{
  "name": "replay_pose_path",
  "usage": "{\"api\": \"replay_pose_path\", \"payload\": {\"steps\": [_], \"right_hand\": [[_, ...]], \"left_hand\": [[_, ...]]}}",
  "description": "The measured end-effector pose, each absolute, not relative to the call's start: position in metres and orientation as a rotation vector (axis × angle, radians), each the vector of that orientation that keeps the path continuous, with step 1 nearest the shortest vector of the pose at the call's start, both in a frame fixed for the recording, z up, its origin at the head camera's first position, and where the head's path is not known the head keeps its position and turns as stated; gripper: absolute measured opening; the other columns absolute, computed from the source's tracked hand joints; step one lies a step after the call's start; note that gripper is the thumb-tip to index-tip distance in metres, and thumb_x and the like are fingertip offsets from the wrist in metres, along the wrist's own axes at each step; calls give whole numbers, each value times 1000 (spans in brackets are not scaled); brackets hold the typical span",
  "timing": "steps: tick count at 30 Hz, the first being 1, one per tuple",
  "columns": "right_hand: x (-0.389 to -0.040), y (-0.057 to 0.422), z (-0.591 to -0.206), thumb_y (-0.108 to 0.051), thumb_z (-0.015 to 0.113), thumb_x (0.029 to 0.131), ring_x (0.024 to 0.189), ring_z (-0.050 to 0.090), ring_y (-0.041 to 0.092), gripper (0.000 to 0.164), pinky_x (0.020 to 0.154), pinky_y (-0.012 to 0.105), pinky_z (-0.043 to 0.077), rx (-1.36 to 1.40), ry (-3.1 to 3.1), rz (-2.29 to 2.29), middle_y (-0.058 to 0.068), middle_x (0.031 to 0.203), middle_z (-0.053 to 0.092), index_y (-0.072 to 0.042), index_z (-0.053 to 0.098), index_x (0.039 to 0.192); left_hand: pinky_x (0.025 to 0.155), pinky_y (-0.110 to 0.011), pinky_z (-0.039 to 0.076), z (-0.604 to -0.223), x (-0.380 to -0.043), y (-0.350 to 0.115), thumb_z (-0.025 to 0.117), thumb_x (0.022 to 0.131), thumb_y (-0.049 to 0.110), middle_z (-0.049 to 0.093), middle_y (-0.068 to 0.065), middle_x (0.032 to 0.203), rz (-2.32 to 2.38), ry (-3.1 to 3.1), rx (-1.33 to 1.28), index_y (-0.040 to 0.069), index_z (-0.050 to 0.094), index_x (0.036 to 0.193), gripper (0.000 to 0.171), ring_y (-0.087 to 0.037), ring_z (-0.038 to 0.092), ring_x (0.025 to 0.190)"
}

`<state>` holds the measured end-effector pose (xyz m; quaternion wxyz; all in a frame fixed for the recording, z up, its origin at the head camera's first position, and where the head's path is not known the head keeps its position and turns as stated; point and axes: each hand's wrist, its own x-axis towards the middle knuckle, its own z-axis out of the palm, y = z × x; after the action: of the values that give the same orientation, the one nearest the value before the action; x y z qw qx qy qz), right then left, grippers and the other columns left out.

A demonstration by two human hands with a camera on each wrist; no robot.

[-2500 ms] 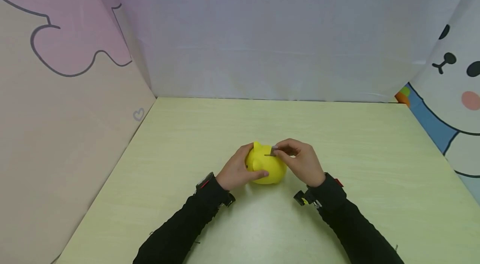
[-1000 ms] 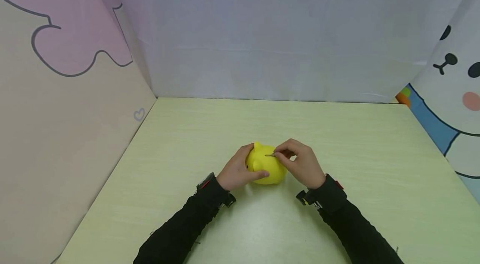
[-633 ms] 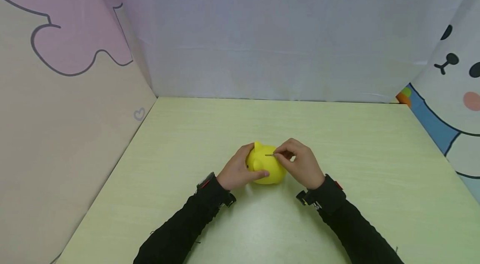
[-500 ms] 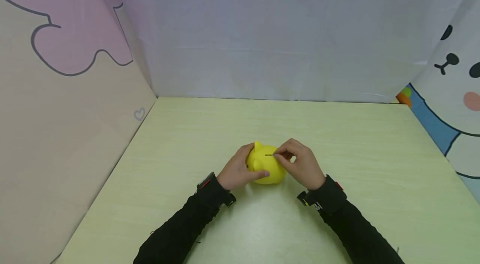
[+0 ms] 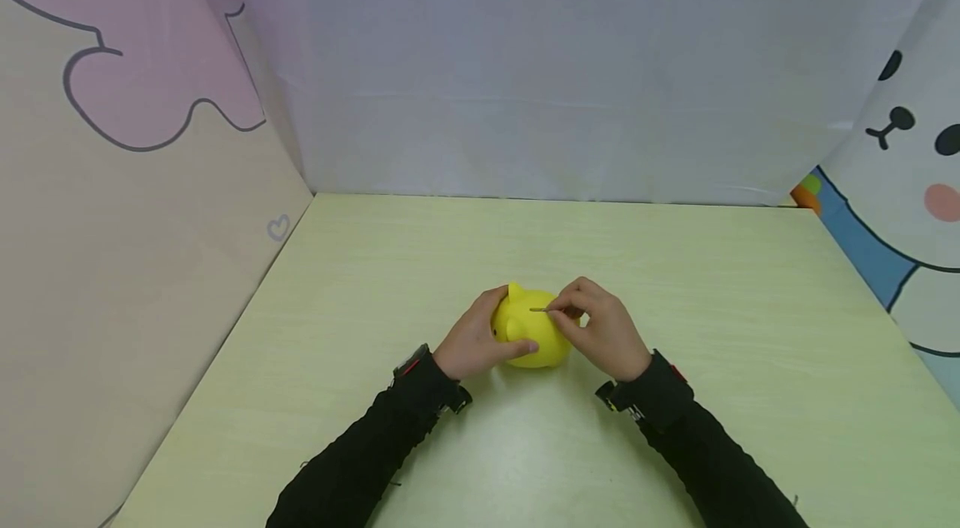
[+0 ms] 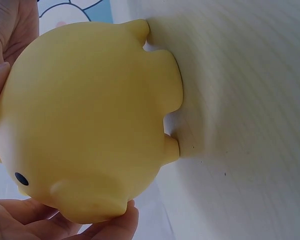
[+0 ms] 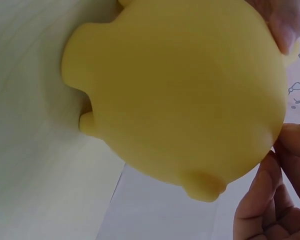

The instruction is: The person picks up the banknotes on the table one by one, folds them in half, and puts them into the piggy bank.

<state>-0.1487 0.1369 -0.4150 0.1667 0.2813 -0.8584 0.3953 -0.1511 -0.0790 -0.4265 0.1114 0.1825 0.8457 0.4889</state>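
Observation:
A yellow piggy bank [image 5: 546,338] stands on its short feet on the table, its face turned to the left. My left hand [image 5: 477,338] grips it around the head end, the thumb along its near side. On the top is a narrow dark slot [image 5: 537,310]. At the slot's right end my right hand [image 5: 603,332] pinches with thumb and forefinger, the fingertips right at the bank's surface. The coin seen there earlier is hidden by those fingers. In the right wrist view, the thumb and forefinger [image 7: 265,180] meet against the bank's back.
The pale wooden table [image 5: 390,261] extends around both hands. A white sheet [image 5: 555,78] hangs behind its far edge. Printed cartoon panels, one pink and beige [image 5: 150,261] and one with a white animal [image 5: 922,220], border the left and right sides.
The grey coin that stuck up at the slot 2.5 seconds ago is out of sight now. My right fingertips have come down slightly onto the slot; the left hand and bank stay put.

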Motion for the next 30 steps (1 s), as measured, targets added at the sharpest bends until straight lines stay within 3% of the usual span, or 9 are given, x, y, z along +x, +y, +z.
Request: {"api": "replay_pose_path", "payload": {"steps": [10, 18, 30], "right_hand": [[-149, 137, -414, 4, 73, 83, 73, 54, 11, 9, 64, 30, 52, 840, -2434, 1105, 5, 88, 59, -5, 74, 87], [-149, 135, -409, 3, 73, 84, 74, 52, 10, 8, 66, 21, 50, 840, -2498, 1086, 5, 88, 58, -4, 71, 86], [-151, 136, -405, -1, 73, 86, 76, 52, 11, 3, 68, 22, 51, 849, -2575, 1086, 5, 89, 57, -2, 70, 86]], "left_hand": [[90, -34, 46, -427, -150, -79, 78, 83, 36, 42, -12, 144, 1438, 2475, 510, 5, 32, 149, 86, -21, 50, 107], [90, -34, 46, -426, -149, -80, 78, 83, 36, 43, -12, 143, 1441, 2482, 514, 5, 32, 149, 86, -21, 50, 106], [91, -34, 46, -426, -150, -80, 78, 83, 37, 42, -11, 145, 1432, 2476, 513, 7, 33, 149, 85, -21, 50, 108]]}}
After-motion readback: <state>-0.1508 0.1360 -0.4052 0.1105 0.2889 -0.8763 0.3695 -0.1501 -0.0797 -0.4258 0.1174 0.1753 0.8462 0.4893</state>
